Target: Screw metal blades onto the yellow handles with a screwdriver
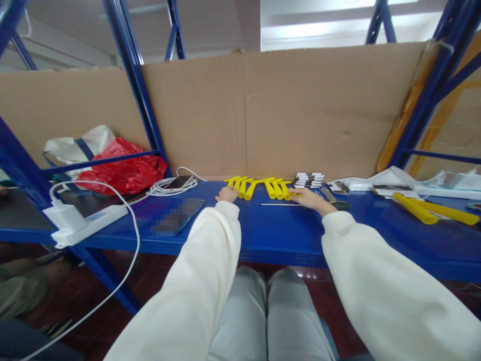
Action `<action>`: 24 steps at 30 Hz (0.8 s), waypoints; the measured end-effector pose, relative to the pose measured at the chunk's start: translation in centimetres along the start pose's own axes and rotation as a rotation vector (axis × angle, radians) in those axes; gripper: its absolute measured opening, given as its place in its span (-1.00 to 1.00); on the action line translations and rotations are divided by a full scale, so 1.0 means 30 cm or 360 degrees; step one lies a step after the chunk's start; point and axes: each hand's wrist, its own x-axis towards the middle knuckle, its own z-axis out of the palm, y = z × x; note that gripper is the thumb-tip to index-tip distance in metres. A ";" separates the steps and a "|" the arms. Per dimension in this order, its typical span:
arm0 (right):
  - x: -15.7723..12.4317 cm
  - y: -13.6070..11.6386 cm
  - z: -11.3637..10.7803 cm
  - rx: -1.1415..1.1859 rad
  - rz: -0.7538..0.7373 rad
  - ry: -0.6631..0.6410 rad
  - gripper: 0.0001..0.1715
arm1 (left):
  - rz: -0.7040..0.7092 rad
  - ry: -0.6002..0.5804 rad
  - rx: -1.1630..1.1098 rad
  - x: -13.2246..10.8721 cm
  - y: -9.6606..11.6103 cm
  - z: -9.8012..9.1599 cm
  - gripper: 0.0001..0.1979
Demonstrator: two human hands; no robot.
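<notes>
A row of yellow pieces with tubular handles [249,190] lies along the back of the blue shelf, in two fanned groups tilted opposite ways. At the row's left end, my left hand [227,194] is closed around the end piece; its fingertips are partly hidden. My right hand [308,198] reaches in from the right, its fingers closed on the rightmost yellow handle [286,192]. Just in front of the right group lies a thin metal rod [278,204], its right end under my right hand. A stack of small white packs with dark marks [308,179] sits behind that hand.
Tall cardboard [300,110] backs the blue shelf [278,235]. Leftward are a phone [178,216], coiled white cable [172,186], power strip [90,220] and red bag [124,168]. Rightward lie a dark-handled tool [334,200] and two larger yellow tubes [417,209]. Another person's leg shows lower left.
</notes>
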 end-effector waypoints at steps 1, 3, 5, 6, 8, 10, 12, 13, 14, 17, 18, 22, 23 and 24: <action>-0.001 -0.002 -0.001 -0.0016 -0.0002 -0.0035 -0.49 | -0.0003 -0.0045 0.0004 -0.006 0.006 -0.003 -0.46; -0.001 -0.001 -0.002 -0.0039 -0.0025 -0.0073 -0.46 | -0.0013 -0.0114 0.0010 -0.019 0.019 -0.008 -0.46; 0.000 0.001 -0.003 -0.0039 -0.0059 -0.0082 -0.44 | 0.0006 -0.0135 0.0014 -0.031 0.029 -0.012 -0.45; 0.000 0.003 -0.003 -0.0028 -0.0069 -0.0080 -0.44 | 0.0016 -0.0146 0.0014 -0.036 0.032 -0.014 -0.44; -0.001 0.002 -0.003 0.0000 -0.0068 -0.0073 -0.47 | 0.0043 -0.0171 0.0017 -0.044 0.037 -0.016 -0.44; -0.003 -0.002 -0.004 0.0021 -0.0055 -0.0063 -0.53 | 0.0068 -0.0182 0.0032 -0.050 0.041 -0.015 -0.44; -0.007 -0.010 -0.005 0.0028 -0.0046 -0.0053 -0.59 | 0.0090 -0.0177 0.0055 -0.055 0.046 -0.012 -0.45; -0.009 -0.014 -0.007 0.0029 -0.0044 -0.0045 -0.61 | 0.0103 -0.0173 0.0066 -0.058 0.049 -0.009 -0.45; -0.011 -0.018 -0.008 0.0033 -0.0041 -0.0038 -0.63 | 0.0120 -0.0172 0.0077 -0.061 0.053 -0.006 -0.46; -0.017 -0.027 -0.013 0.0056 -0.0026 -0.0022 -0.65 | 0.0170 -0.0183 0.0115 -0.072 0.066 0.002 -0.46; -0.018 -0.029 -0.014 0.0064 -0.0025 -0.0022 -0.65 | 0.0186 -0.0188 0.0131 -0.076 0.070 0.003 -0.46; -0.020 -0.030 -0.015 0.0068 -0.0027 -0.0033 -0.63 | 0.0247 -0.0200 0.0182 -0.090 0.085 0.004 -0.48; -0.019 -0.029 -0.015 0.0063 -0.0026 -0.0036 -0.61 | 0.0258 -0.0205 0.0190 -0.092 0.087 0.003 -0.48; -0.018 -0.028 -0.014 0.0060 -0.0031 -0.0037 -0.59 | 0.0268 -0.0209 0.0196 -0.094 0.089 0.002 -0.48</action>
